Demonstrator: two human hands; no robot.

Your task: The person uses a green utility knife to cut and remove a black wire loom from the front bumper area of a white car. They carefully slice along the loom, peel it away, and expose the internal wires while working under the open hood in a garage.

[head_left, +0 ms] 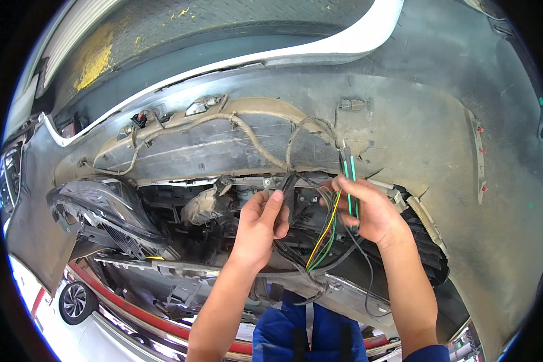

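Observation:
My left hand [259,226] is closed, thumb on top, around a dark taped wiring harness [288,183] in front of the opened car front. To its right, my right hand [371,208] is closed on a slim tool with two black-and-green handles [352,175], its metal tip pointing up. The exact kind of tool is unclear. Beside those fingers, a bundle of loose wires [324,240], including yellow and green ones, hangs down. Whether the right fingertips also pinch some wires cannot be made out. A thin black wire [369,274] loops below the right hand.
A large dirty bumper cover [404,114] spreads across the far side, with a brown harness [247,130] running along its inside. A headlight [105,208] sits at left. Car front structure [181,280] lies beneath my arms. A white car with a wheel [77,301] stands lower left.

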